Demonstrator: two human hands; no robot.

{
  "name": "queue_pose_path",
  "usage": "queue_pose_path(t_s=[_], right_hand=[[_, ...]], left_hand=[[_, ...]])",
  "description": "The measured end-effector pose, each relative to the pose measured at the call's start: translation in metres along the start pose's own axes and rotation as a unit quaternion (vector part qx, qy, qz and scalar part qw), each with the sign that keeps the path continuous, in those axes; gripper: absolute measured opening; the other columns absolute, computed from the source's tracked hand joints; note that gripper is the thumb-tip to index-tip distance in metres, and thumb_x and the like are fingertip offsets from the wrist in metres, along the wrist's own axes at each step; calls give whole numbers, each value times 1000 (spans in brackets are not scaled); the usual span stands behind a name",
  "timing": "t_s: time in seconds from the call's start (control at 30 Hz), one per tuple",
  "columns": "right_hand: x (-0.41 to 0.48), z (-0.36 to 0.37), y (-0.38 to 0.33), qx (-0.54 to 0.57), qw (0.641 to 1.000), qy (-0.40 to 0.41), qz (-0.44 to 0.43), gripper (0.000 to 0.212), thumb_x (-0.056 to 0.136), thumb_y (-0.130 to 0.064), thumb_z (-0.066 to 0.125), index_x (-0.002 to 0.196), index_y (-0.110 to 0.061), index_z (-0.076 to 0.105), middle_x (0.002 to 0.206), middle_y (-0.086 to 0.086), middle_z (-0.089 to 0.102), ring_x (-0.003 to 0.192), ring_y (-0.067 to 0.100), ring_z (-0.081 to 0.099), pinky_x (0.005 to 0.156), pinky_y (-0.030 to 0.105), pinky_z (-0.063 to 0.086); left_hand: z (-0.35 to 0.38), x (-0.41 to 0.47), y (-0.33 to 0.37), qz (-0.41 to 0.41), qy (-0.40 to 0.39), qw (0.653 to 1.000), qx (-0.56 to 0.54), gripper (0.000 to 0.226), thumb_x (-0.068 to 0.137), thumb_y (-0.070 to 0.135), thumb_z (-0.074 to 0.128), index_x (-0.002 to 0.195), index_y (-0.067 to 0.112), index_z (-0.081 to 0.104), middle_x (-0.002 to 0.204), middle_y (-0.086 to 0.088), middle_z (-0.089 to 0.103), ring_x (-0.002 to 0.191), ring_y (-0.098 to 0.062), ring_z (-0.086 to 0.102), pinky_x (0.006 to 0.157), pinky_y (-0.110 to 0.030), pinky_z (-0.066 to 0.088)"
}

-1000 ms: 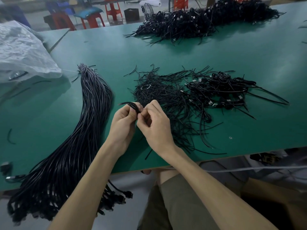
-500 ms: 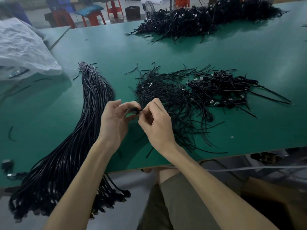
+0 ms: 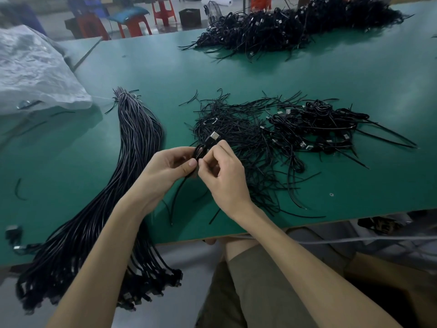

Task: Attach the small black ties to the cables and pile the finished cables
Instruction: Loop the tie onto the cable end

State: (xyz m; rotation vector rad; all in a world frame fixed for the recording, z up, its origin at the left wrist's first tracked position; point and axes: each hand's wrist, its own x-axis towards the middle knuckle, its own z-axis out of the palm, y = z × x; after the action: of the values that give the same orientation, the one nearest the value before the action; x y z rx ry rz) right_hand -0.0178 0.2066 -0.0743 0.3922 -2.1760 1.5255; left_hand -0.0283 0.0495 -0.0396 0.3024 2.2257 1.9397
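Now both hands meet at the near-left edge of the loose heap of thin black ties (image 3: 238, 140). The left hand (image 3: 169, 168) grips a small coiled black cable (image 3: 200, 150) (silver plug pointing up), and the right hand (image 3: 223, 177) pinches its coil. A pile of tied black cables (image 3: 319, 123) lies just right of that heap.

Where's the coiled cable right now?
Head view, centre: the coiled cable is pinched between the left hand and right hand, just in front of the loose tie heap.
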Motion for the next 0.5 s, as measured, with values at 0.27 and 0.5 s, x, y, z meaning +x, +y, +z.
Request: queue_pose_path(t_s=[0.27, 0.5], right_hand=[[2, -3, 0, 53, 998, -29, 29, 22, 97, -10, 65, 79, -3, 56, 83, -1, 48, 69, 10, 46, 65, 19, 36], [4, -4, 0, 110, 989, -41, 93, 25, 97, -9, 66, 75, -4, 56, 78, -2, 49, 68, 12, 48, 65, 24, 39]], left_hand=[[2, 3, -5, 20, 30, 999, -25, 29, 97, -10, 56, 108, 13, 71, 106, -12, 66, 100, -28, 59, 100, -49, 48], [17, 3, -12, 62, 66, 994, -63, 39, 94, -23, 44, 93, 12, 60, 98, -9, 66, 101, -24, 64, 98, -42, 52]])
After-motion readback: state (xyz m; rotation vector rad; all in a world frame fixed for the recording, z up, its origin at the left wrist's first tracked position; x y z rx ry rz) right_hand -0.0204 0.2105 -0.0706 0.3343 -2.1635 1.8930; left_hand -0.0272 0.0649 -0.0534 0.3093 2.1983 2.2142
